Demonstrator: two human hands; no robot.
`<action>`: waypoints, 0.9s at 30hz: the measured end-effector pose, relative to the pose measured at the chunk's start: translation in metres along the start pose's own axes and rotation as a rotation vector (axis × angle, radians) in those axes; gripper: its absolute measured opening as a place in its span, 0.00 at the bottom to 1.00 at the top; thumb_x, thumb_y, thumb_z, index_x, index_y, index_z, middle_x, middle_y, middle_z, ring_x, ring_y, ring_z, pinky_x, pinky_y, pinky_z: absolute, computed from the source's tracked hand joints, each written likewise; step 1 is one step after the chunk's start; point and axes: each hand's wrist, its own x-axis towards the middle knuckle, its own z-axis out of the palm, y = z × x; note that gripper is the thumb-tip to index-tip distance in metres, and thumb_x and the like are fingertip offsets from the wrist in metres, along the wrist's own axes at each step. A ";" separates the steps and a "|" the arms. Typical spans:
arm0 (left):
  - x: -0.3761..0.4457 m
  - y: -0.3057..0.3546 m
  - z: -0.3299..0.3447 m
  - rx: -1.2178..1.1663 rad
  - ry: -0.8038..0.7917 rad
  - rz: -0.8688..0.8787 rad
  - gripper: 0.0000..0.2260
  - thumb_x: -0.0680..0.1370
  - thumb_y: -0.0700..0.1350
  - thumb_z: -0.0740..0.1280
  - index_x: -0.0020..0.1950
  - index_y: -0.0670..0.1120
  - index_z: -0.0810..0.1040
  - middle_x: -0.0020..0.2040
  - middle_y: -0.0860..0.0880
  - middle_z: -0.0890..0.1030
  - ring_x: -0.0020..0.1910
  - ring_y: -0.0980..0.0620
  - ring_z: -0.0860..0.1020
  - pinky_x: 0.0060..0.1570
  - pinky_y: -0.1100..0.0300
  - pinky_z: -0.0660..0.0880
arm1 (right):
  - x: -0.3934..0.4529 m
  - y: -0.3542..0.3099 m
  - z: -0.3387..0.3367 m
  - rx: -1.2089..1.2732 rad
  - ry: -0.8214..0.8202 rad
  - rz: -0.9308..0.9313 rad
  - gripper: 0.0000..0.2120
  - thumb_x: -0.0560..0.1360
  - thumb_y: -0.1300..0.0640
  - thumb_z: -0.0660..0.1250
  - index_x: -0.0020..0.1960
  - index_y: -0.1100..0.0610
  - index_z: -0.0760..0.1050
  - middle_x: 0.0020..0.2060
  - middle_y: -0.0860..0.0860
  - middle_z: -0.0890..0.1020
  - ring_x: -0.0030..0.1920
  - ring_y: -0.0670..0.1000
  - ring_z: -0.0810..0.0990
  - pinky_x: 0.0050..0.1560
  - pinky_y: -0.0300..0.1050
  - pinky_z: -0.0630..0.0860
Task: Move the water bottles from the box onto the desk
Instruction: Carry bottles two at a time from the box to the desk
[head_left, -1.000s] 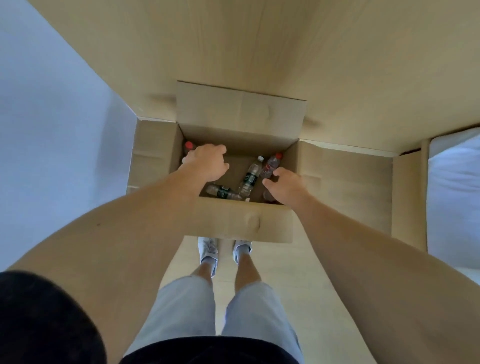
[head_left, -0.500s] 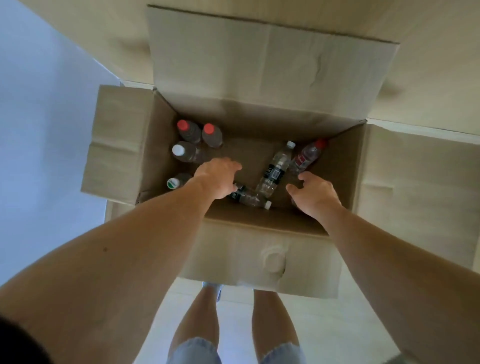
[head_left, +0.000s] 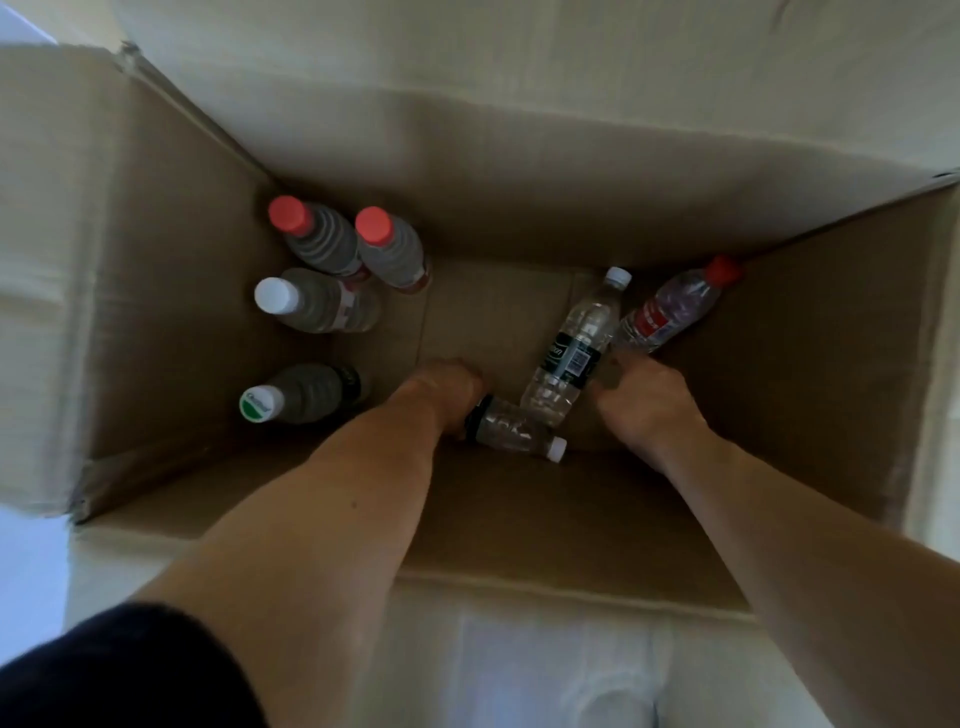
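An open cardboard box (head_left: 171, 270) holds several clear water bottles. Standing upright at its left are two red-capped bottles (head_left: 322, 241) (head_left: 392, 252), a white-capped bottle (head_left: 317, 304) and a green-and-white-capped bottle (head_left: 301, 395). My left hand (head_left: 447, 392) reaches down to the box floor and curls over the bottom end of a small white-capped bottle (head_left: 514, 428) lying there. My right hand (head_left: 644, 402) is low in the box, beside a lying green-label bottle (head_left: 574, 348) and a leaning red-label bottle (head_left: 670, 309). Its fingers are hidden.
The box's near wall (head_left: 545, 525) rises between my forearms and me. Flaps spread out at the left (head_left: 47, 291) and at the far side (head_left: 519, 62). A pale floor strip shows at the lower left.
The view has dropped much closer into the box. Both hands have gone deeper, the left onto the small lying bottle, the right toward the two bottles on the right.
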 end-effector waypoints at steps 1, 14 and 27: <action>0.004 -0.001 0.001 0.005 -0.018 0.011 0.30 0.76 0.48 0.74 0.76 0.50 0.67 0.70 0.46 0.73 0.67 0.44 0.73 0.64 0.49 0.72 | 0.003 0.001 0.004 -0.045 -0.023 -0.007 0.17 0.81 0.53 0.62 0.69 0.55 0.69 0.62 0.57 0.76 0.60 0.57 0.77 0.56 0.50 0.76; 0.005 -0.014 -0.003 -0.376 0.051 -0.140 0.36 0.76 0.48 0.74 0.79 0.44 0.60 0.69 0.41 0.74 0.66 0.42 0.74 0.65 0.52 0.72 | 0.022 0.006 0.026 -0.003 0.052 0.050 0.16 0.80 0.58 0.61 0.67 0.61 0.72 0.60 0.60 0.79 0.59 0.61 0.78 0.54 0.48 0.72; 0.033 -0.048 0.010 -0.752 0.342 -0.310 0.30 0.68 0.50 0.79 0.65 0.47 0.70 0.60 0.46 0.79 0.59 0.45 0.77 0.49 0.58 0.70 | 0.104 -0.008 0.071 0.419 0.036 0.349 0.26 0.79 0.50 0.68 0.71 0.63 0.67 0.67 0.61 0.74 0.65 0.60 0.75 0.58 0.45 0.71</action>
